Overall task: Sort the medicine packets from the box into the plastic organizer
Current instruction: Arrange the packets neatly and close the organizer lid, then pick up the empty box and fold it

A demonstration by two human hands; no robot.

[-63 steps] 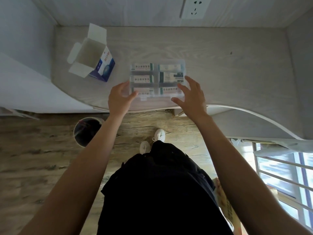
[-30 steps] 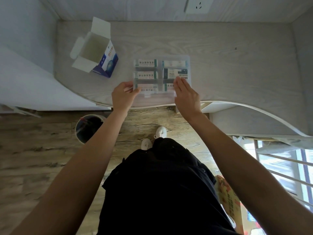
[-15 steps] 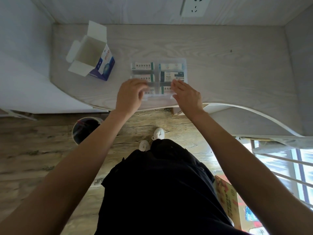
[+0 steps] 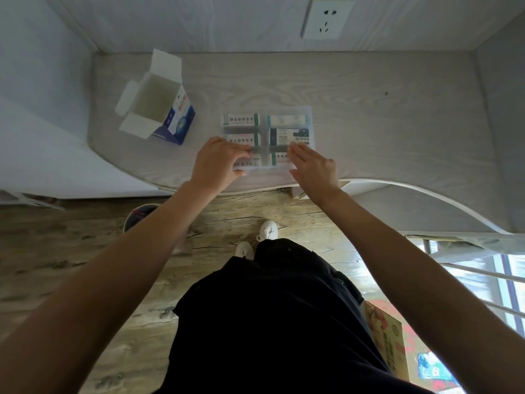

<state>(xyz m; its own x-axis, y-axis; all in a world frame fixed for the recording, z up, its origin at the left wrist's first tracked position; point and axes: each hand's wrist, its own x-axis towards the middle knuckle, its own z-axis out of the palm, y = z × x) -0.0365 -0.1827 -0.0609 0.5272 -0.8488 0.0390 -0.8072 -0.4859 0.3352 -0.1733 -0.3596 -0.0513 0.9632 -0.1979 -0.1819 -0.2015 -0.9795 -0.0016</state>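
Only blurred print shows on medicine packets (image 4: 241, 120).

A pale wood-grain bench (image 4: 369, 115) with a curved front edge is carrying two things. An opened cardboard box (image 4: 159, 106) is standing near its back left corner, flaps spread. A clear plastic organizer (image 4: 309, 115), holding medicine packets (image 4: 241, 120) in its compartments, is lying well apart from the box, close to the front edge.
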